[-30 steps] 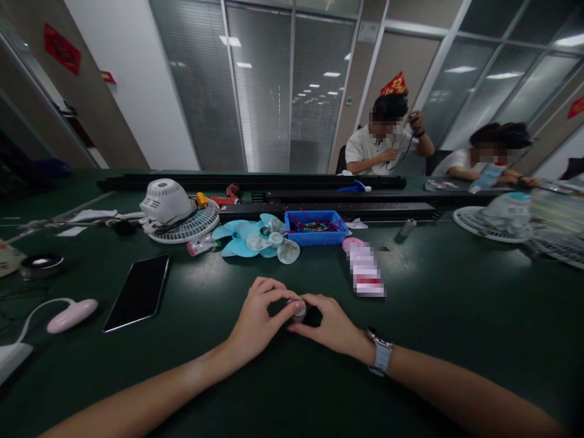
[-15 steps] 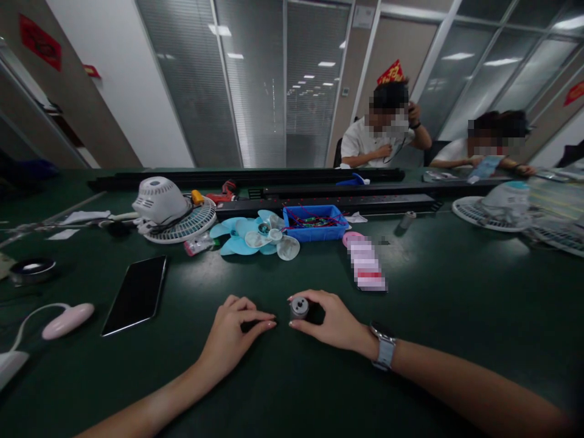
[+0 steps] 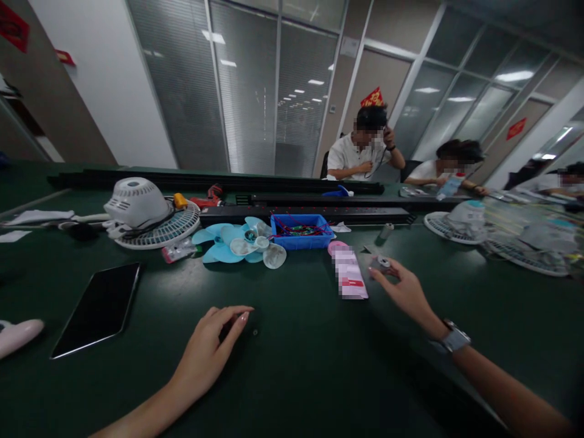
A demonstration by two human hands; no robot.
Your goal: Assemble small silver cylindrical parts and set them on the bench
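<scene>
My right hand [image 3: 406, 293] grips a small metal motor [image 3: 381, 263], thumb and fingers around its sides. It is held just right of a pink packet [image 3: 349, 274], over the green table. On the left, my left hand [image 3: 212, 331] rests with its thumb and index fingertips together. I see nothing between them. A tiny ring [image 3: 255, 332] lies on the table close to those fingertips. Farther back, another metal cylinder [image 3: 385, 232] stands beyond my right hand.
A blue tray [image 3: 303, 242] of wired parts sits mid-table beside light blue fan blades [image 3: 223, 240]. White fan heads [image 3: 137, 204] lie at left and right. A black tablet [image 3: 98, 310] is at left. Long black bars [image 3: 310, 215] cross behind. People sit opposite.
My right hand has carried the motor rightward and away from me. My left hand has drawn back slightly left, and the tiny ring now shows. The camera view has turned right.
</scene>
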